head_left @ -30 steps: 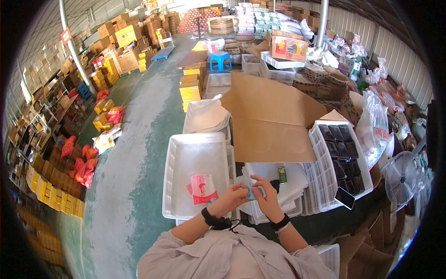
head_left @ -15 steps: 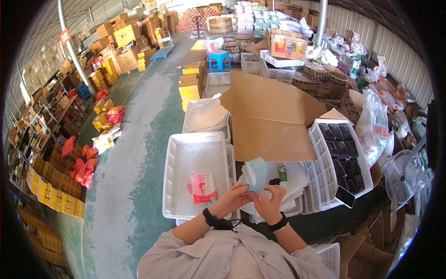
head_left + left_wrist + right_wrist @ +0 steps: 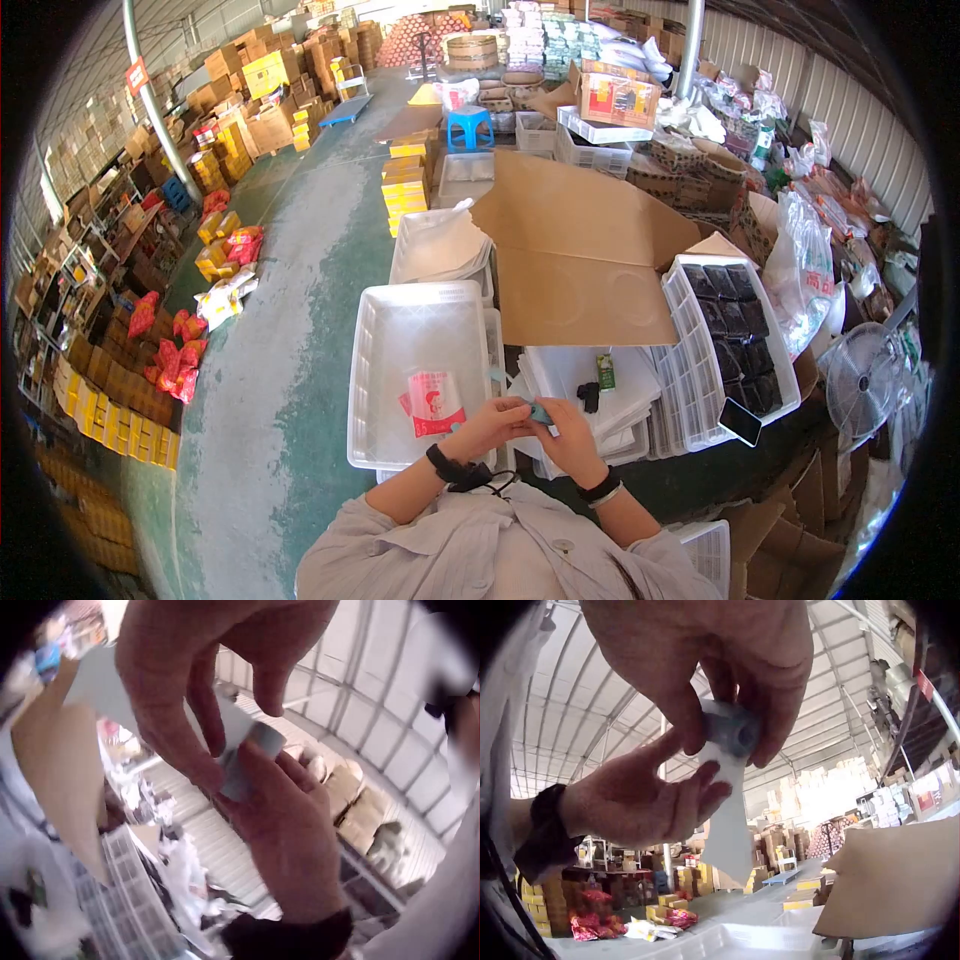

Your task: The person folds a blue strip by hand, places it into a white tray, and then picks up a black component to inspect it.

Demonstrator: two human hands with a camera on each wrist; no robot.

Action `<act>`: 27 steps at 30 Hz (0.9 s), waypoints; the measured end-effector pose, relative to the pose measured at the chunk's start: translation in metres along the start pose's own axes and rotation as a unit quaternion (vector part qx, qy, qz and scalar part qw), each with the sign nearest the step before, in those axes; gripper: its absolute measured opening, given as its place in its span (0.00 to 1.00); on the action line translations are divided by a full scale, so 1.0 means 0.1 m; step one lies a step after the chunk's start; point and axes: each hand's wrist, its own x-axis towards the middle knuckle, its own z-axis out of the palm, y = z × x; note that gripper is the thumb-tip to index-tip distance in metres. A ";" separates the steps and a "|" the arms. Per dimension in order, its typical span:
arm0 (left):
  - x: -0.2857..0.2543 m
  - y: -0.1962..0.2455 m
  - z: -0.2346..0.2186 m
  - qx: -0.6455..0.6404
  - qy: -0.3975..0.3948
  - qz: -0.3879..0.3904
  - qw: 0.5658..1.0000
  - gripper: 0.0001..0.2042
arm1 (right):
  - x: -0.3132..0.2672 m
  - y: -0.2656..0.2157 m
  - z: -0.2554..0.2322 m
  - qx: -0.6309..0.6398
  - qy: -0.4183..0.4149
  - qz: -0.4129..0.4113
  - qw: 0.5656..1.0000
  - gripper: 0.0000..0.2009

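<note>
- You have the pale blue strip (image 3: 541, 411) between your two hands, a little below the centre of the head view; one end of it is rolled up.
- Your right hand (image 3: 570, 441) pinches the rolled end with a narrow grip. Your left hand (image 3: 492, 427) has its fingers curled on the strip, just beside the roll.
- In the right wrist view, the roll shows its round open end to the lower right, and the loose part hangs with its long axis down the middle of the frame.
- In the left wrist view, the loose part goes from the upper left to the roll near the centre. The head view shows mainly the roll, because your fingers cover much of the strip.
- To the left of your hands is a white crate (image 3: 415, 310) with a red and white packet (image 3: 436, 402) inside.
- Beyond your right hand lie white sheets (image 3: 635, 380), with a small green box (image 3: 606, 371) and a black object (image 3: 588, 398) on them.
- A big cardboard piece (image 3: 580, 255) stands behind, at the centre of the head view, and hides what is under it.
- At the right, a second crate (image 3: 690, 345) holds black packs (image 3: 735, 305); a phone (image 3: 740, 422) is at its lower edge.
</note>
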 end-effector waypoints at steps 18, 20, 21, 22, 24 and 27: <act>-0.04 0.12 0.13 0.303 0.110 0.160 0.933 0.15 | 0.02 0.36 0.07 0.311 -0.019 0.225 0.923 0.11; 0.00 0.09 0.04 0.305 0.098 0.167 0.933 0.15 | 0.01 0.40 0.14 0.307 0.005 0.180 0.934 0.11; 0.00 0.09 0.04 0.318 0.100 0.180 0.925 0.14 | 0.03 0.37 0.11 0.349 -0.010 0.258 0.901 0.12; 0.00 0.09 0.04 0.332 0.102 0.193 0.918 0.14 | 0.07 0.32 0.04 0.388 -0.027 0.333 0.859 0.12; -0.02 0.09 0.04 0.297 0.112 0.173 0.932 0.14 | 0.06 0.31 0.05 0.396 -0.035 0.344 0.851 0.12; -0.05 0.12 0.03 0.247 0.113 0.130 0.954 0.13 | 0.01 0.32 0.16 0.373 -0.015 0.253 0.893 0.12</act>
